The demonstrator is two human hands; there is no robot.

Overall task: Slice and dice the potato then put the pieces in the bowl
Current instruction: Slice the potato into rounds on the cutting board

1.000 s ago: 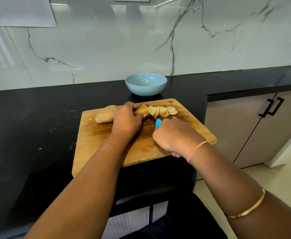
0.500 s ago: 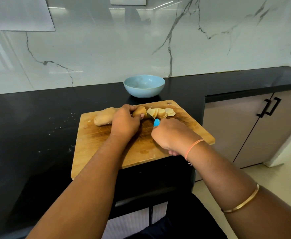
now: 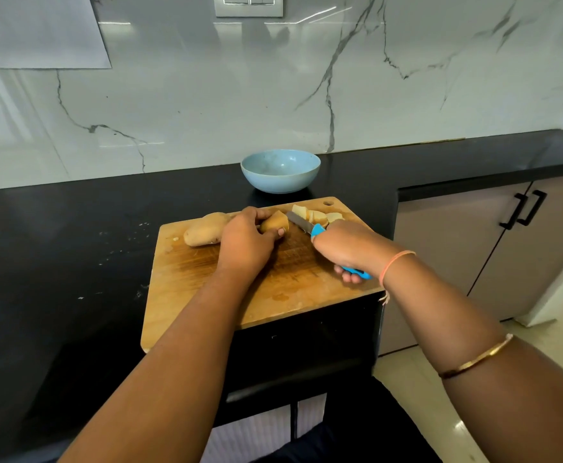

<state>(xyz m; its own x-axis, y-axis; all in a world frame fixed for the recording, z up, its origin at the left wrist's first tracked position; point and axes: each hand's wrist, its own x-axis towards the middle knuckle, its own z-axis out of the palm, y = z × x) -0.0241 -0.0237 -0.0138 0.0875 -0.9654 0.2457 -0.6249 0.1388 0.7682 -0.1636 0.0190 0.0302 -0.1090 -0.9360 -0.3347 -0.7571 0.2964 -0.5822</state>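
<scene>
On the wooden cutting board (image 3: pixel 206 295) my left hand (image 3: pixel 245 240) grips a partly cut potato (image 3: pixel 275 222), its cut face turned right. My right hand (image 3: pixel 347 247) holds a blue-handled knife (image 3: pixel 302 223); the blade lies just right of the cut face. Several pale slices (image 3: pixel 317 215) are piled behind the blade near the board's far right corner. A second, whole potato (image 3: pixel 205 230) lies to the left of my left hand. The light blue bowl (image 3: pixel 280 170) stands beyond the board and looks empty.
The board lies on a black counter (image 3: pixel 56 262) whose front corner is under the board's right side. A marble wall runs behind. Beige cabinet doors with black handles (image 3: pixel 524 208) stand to the right, floor below them. Small crumbs dot the counter to the left.
The knife blade has come away from the potato and now shows to its right. The view has shifted a little; both hands stay in the same place on the board.
</scene>
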